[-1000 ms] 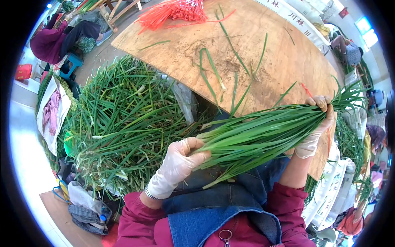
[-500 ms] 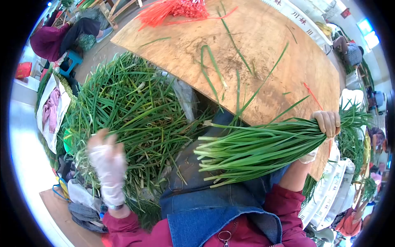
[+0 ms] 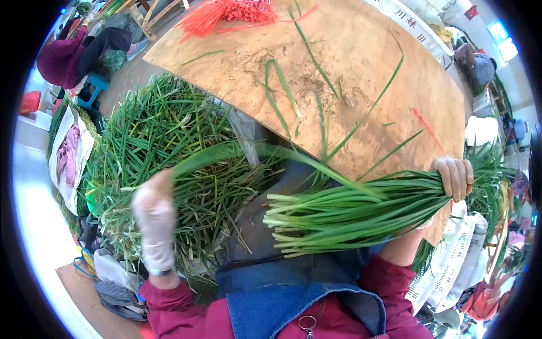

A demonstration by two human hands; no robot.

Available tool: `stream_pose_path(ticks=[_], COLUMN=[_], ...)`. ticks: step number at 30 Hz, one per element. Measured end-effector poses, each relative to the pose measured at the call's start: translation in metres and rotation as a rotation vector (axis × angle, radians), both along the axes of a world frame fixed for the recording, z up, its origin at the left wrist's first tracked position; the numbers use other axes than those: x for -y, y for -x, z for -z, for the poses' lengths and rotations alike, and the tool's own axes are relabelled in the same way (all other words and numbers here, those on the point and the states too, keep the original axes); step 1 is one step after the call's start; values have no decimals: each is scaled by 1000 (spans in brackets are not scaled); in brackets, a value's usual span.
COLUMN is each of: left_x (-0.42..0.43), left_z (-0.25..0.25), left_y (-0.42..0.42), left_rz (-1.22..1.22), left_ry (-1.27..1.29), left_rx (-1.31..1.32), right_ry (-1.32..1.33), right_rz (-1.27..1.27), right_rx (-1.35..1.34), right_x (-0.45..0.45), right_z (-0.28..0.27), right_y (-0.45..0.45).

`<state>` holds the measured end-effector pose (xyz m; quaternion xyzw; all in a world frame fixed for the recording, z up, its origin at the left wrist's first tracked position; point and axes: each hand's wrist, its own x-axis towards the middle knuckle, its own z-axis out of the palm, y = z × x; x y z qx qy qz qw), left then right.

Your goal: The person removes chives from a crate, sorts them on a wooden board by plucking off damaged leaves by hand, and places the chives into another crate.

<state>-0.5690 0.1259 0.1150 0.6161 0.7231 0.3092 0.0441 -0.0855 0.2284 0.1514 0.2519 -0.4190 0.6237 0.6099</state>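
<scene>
My gloved right hand (image 3: 453, 178) is closed around the leafy end of a bunch of garlic chives (image 3: 333, 217). The pale cut ends point left across my lap. My left hand (image 3: 155, 212), gloved and smeared by motion, grips a loose chive stalk (image 3: 212, 157) over the pile. That stalk's blurred leaf arcs right and reaches the bunch. Below the left hand spreads a large heap of loose chives (image 3: 164, 127), green with some yellowed leaves.
A wooden board (image 3: 361, 79) with stray leaves and soil lies ahead. Red ties (image 3: 231, 14) are at its far edge, and one red strip (image 3: 429, 131) lies near the right. White crates (image 3: 451, 257) stand at right. A person (image 3: 68, 59) sits at far left.
A long chive stalk now stretches from my left hand toward the bunch. That hand has shifted slightly right. The right hand keeps its hold on the bunch.
</scene>
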Motion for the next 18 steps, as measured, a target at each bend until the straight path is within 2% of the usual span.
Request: stream_pose_path(ticks=[1, 2, 4, 6, 8, 10, 12, 15, 18], left_x=[12, 24, 28, 22, 7, -14, -34, -59, -58], left_z=[1, -10, -19, -15, -5, -11, -2, 21, 33], left_y=[29, 46, 32, -1, -42, -89, -123, -142, -144], left_rz=[-254, -271, -259, 40, 289, 519, 675, 926, 975], left_ry=[28, 161, 148, -19, 123, 243, 228, 363, 722], left_rx=[-2, -555, -784, -487, 16, 213, 273, 392, 667], right_ry=[-9, -10, -13, -11, -14, -20, -38, -88, -129], right_rz=[-10, -18, -37, -60, -76, -83, -108, -192, -182], right_rx=[-38, -49, -68, -118, -133, -131, -126, -208, -224], right_x=[2, 4, 9, 11, 13, 15, 18, 24, 32], right_z=[-3, -6, -11, -16, -23, -29, -33, -40, -50], right_y=[3, 4, 6, 11, 19, 21, 20, 27, 33])
